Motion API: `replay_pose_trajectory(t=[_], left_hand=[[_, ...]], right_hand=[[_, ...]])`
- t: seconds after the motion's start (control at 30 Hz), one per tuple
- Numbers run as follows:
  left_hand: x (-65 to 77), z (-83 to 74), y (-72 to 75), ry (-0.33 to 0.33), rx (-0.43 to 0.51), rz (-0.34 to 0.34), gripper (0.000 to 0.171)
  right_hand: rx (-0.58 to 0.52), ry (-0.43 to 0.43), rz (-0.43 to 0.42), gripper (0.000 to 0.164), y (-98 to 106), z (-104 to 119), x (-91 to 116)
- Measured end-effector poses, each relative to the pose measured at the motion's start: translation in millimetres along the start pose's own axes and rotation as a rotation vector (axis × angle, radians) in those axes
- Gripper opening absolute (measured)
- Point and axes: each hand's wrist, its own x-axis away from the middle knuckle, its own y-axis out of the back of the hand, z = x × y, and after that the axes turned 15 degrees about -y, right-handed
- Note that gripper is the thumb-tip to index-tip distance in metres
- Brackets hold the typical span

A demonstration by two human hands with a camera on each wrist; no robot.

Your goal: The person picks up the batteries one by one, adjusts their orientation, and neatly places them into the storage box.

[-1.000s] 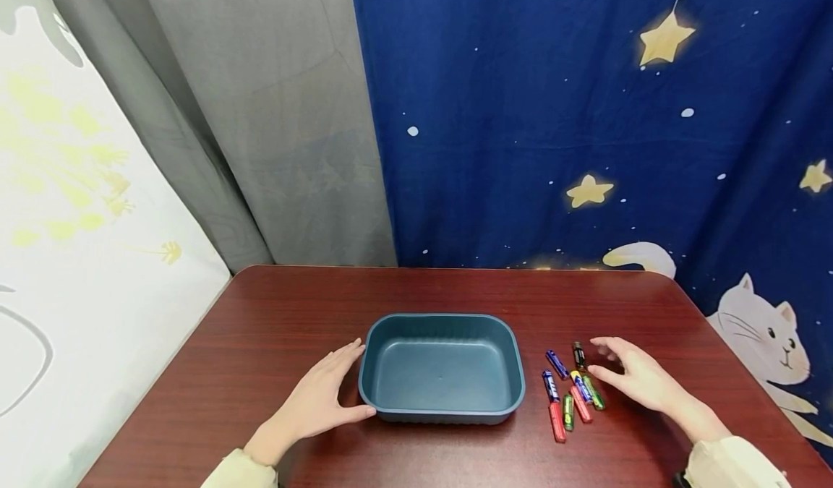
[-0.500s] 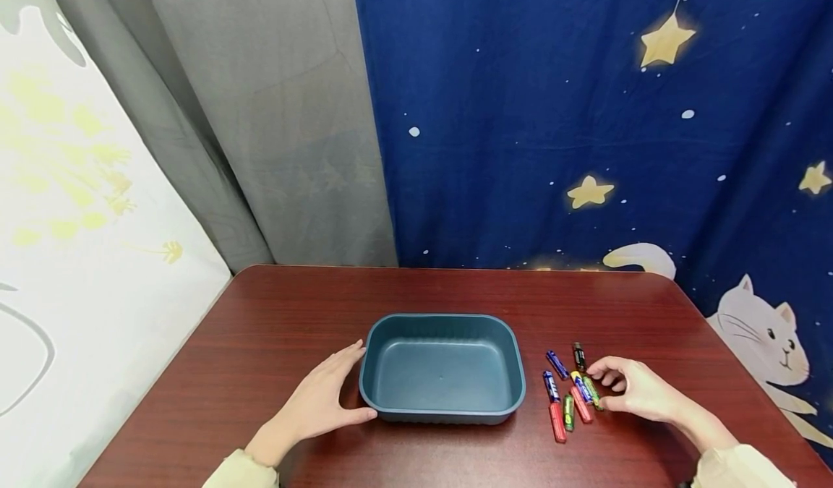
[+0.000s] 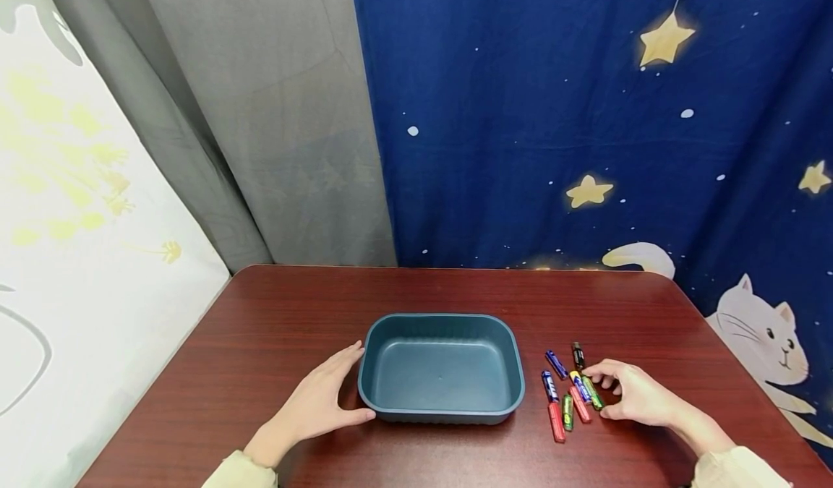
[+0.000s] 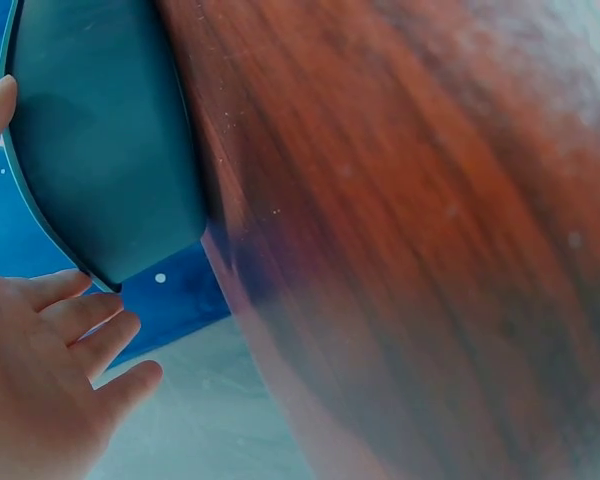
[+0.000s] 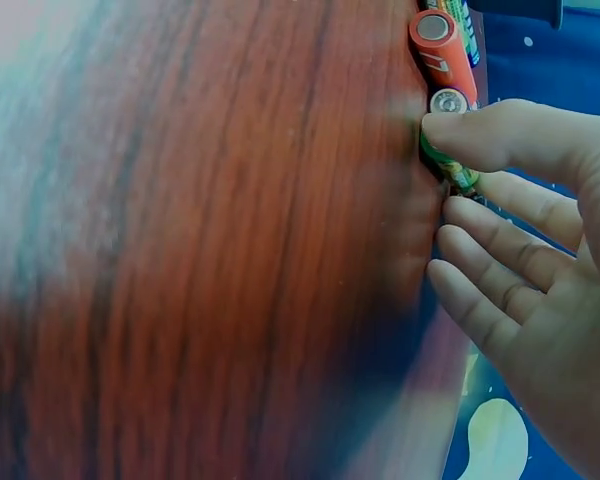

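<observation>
Red-brown counter (image 3: pixel 299 307) carries one blue-green tray (image 3: pixel 442 416), lengthwise along the far edge, and eight batteries (image 3: pixel 580 404) (two red, two green, three blue, one black) towards the right edge. Of two hands, the left hand (image 3: pixel 319 401) is spread against the tray's rim; the right hand (image 3: pixel 636 397) pinches the green battery (image 3: pixel 592 393) nearest that edge, its axis slanting far-left to near-right.

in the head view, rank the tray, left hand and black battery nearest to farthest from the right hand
1. Black battery: just left of the right hand
2. Tray: farther left, past that battery
3. Left hand: at the tray's left end
</observation>
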Motion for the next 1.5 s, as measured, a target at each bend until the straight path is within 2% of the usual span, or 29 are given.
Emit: replay_pose_trajectory(t=[0.33,0.6,0.93,1.03,1.27,1.5], left_hand=[[-0.3,1.3,-2.1,-0.015,-0.002,-0.006,0.092],[-0.6,1.9,-1.8,-0.024,-0.022,-0.008,0.092],[-0.7,0.9,-1.0,-0.014,-0.016,0.004,0.093],[-0.7,0.7,-0.4,-0.015,-0.016,0.005,0.092],[-0.6,1.4,-0.3,-0.018,-0.017,0.003,0.092],[-0.6,1.8,1.4,-0.011,-0.011,0.004,0.092]], right_hand=[[0.010,0.018,-0.037,0.042,-3,0,0],[0.004,-0.064,-0.026,0.041,-3,2,2],[0.002,-0.084,-0.034,0.041,1,5,-1],[0.013,-0.078,-0.048,0.042,5,11,-6],[0.003,0.022,-0.085,0.041,10,34,-20],[-0.015,0.030,-0.047,0.039,10,58,-36]])
